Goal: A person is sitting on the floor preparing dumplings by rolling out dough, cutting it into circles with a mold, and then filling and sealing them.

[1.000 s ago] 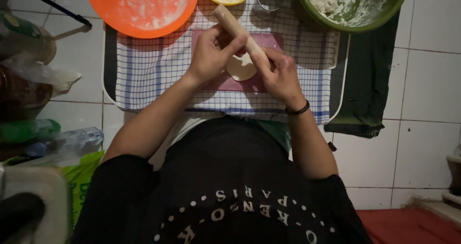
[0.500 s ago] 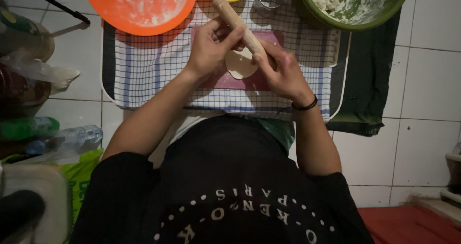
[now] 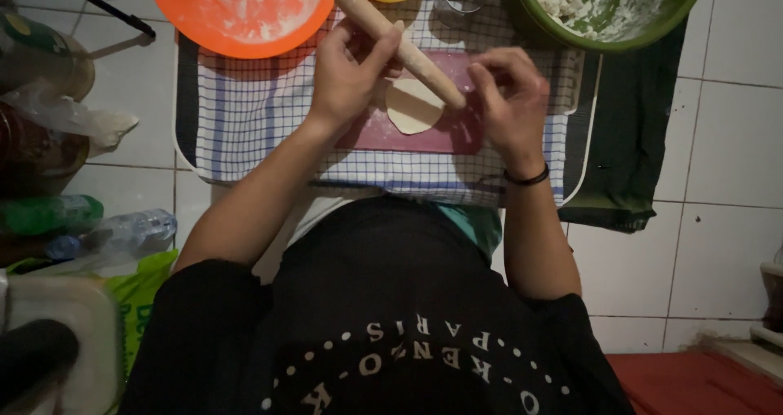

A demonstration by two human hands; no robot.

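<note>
An orange plate (image 3: 245, 11) dusted with flour sits at the upper left on a checked cloth (image 3: 253, 113). The left hand (image 3: 347, 72) curls its fingers over one end of the rolling pin (image 3: 400, 46), which lies slanted over a dough disc (image 3: 412, 109) on the red board (image 3: 457, 133). The right hand (image 3: 510, 101) presses, fingers bent, on the pin's other end. A green bowl (image 3: 652, 27) stands at the upper right.
</note>
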